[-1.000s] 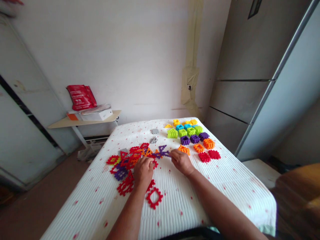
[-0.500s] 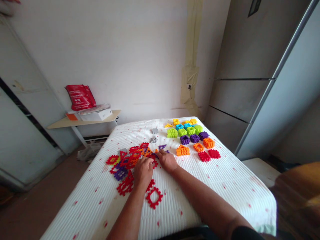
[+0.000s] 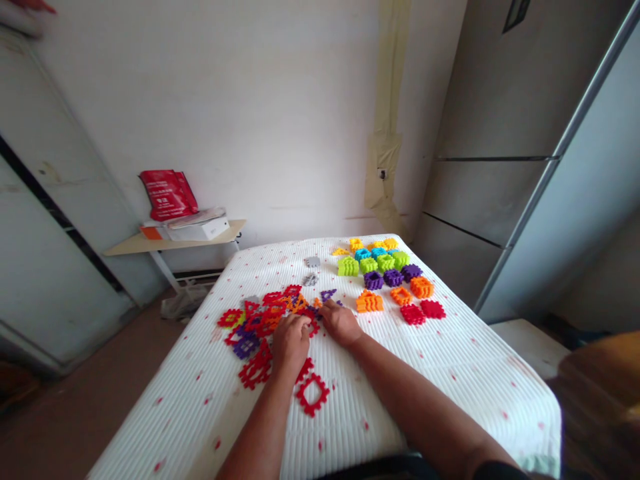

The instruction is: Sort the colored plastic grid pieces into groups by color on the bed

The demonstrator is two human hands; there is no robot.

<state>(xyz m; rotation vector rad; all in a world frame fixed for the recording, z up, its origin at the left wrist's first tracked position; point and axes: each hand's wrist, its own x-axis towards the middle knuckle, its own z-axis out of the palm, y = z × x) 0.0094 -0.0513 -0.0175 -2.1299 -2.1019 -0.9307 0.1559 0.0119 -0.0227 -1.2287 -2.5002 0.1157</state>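
A heap of toothed, plastic-looking pieces is spread over the ribbed white cloth, mainly in front and to the left of the left hand. Beyond the right hand, a purple triangular piece is laid flat; its pointing direction cannot be made out. The nearer red frame is turned cornerwise toward the person, with no clear long axis. Both forearms are stretched forward, palms down. The fingers are bent; whether anything is pinched cannot be told, the tips being hidden.
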